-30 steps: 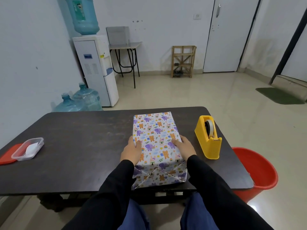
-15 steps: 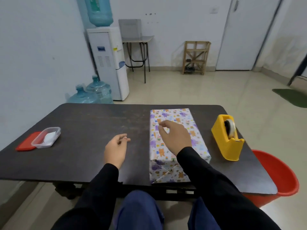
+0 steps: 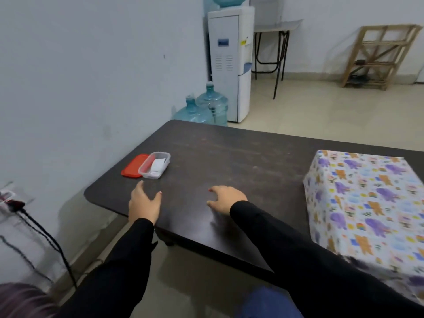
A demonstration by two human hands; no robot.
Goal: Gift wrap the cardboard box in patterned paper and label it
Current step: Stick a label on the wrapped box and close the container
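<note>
Dark tabletop (image 3: 229, 161): matt and scuffed. Its rounded corner at the left end sits close to the pale wall. The near edge runs diagonally under both black sleeves, and the far edge faces open tiled floor. A wide bare stretch lies between the container on the left and the wrapped box on the right.

Red lid (image 3: 132, 167): lies flat near the table's left end, against the left side of the container.

Clear plastic container (image 3: 151, 176): rectangular and upright, with its lid off. It holds white paper slips (image 3: 158, 165); their number and any print cannot be told.

Left hand (image 3: 143, 203): over the near-left part of the table, just short of the container. The fingers are spread and relaxed, thumb out, holding nothing.

Two blue water jugs (image 3: 206, 106): on the floor beyond the table's far-left corner, beside a white water dispenser (image 3: 229, 65).

Right hand (image 3: 226, 198): over the middle of the tabletop. The fingers are loosely bent with tips pointing down, holding nothing; whether they touch the surface cannot be told.

Wrapped box (image 3: 364, 203): on the right part of the table, covered in white paper printed with purple and orange animals and cut off by the frame's right edge. Both hands are well apart from it.

Wooden rack (image 3: 378, 56): against the back wall at far right, with open floor in front of it.
</note>
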